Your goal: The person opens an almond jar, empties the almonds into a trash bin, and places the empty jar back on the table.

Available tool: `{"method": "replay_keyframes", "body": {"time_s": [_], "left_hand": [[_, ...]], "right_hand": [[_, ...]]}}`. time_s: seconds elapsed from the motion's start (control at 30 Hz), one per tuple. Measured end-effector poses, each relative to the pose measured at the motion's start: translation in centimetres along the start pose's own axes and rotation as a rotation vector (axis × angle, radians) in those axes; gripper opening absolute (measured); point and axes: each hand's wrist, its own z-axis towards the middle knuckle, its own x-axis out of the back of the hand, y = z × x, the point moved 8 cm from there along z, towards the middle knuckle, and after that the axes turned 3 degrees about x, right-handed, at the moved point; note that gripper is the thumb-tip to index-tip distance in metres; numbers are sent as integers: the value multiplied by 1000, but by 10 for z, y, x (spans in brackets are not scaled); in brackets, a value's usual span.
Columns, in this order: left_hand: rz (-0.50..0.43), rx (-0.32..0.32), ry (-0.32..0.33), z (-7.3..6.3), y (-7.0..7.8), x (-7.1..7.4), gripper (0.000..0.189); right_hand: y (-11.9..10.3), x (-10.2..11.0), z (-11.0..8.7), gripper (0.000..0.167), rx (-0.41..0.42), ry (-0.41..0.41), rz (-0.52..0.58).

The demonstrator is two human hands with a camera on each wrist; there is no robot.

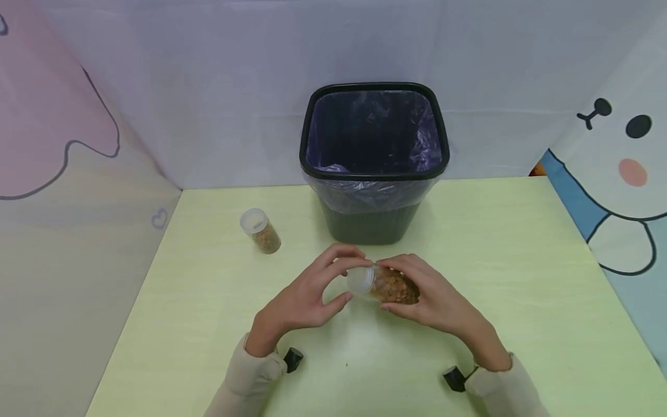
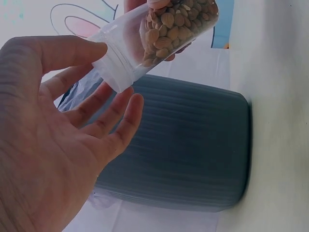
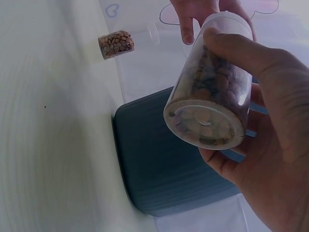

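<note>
A clear plastic jar (image 1: pixel 393 285) of brown nuts, which look like almonds in the left wrist view, lies tilted sideways above the table. My right hand (image 1: pixel 435 292) grips its body, thumb on the near side and fingers on the far side. Its whitish lid (image 2: pixel 115 67) points left, toward my left hand (image 1: pixel 312 286). The left fingers and thumb spread loosely around that lid, with a small gap at the thumb in the head view. The right wrist view shows the jar's round base (image 3: pixel 205 124), nuts visible through it.
Behind my hands stands a dark bin (image 1: pixel 365 223) with a plastic liner, its opening facing up. Another small jar (image 1: pixel 263 233) with brown contents stands upright on the pale table (image 1: pixel 182 307), left of the bin. Printed cloth walls (image 1: pixel 234 87) border the table.
</note>
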Motion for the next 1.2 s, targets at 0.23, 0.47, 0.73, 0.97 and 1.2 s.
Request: {"method": "replay_keyframes", "body": {"time_s": [0.23, 0.47, 0.73, 0.97, 1.2], "left_hand": [[18, 58, 0, -1, -5, 0, 54], [144, 102, 12, -3, -8, -2, 57], [207, 73, 18, -2, -6, -4, 73], [195, -38, 13, -3, 1, -5, 65], [224, -17, 37, -3, 0, -4, 56]], "right_hand": [[-1, 1, -1, 76, -1, 0, -7], [-2, 1, -3, 76, 6, 5, -30], [-1, 1, -5, 77, -1, 1, -37], [2, 0, -5, 76, -6, -5, -26], [1, -2, -6, 77, -7, -11, -53]]}}
